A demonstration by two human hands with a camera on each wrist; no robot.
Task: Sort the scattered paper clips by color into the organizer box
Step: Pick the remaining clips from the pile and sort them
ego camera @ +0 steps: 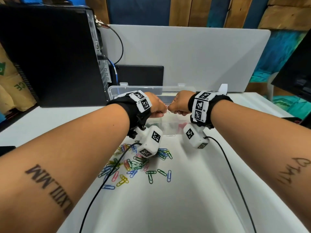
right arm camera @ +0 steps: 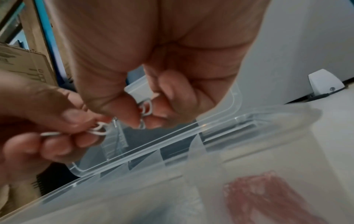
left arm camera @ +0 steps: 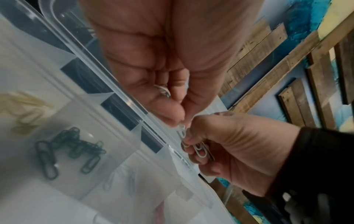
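Observation:
Both hands hover over the clear organizer box, fingertips nearly meeting. My left hand pinches white paper clips, and my right hand pinches more white clips. A linked string of white clips runs between the two hands. In the box, green clips fill one compartment, yellow clips another, and pink clips a third. A scattered pile of colored clips lies on the white table in front of the box.
A black computer tower stands at the left, a white divider panel behind the box, and a black monitor at the right. The box lid stands open at the back. Two black cables trail over the table.

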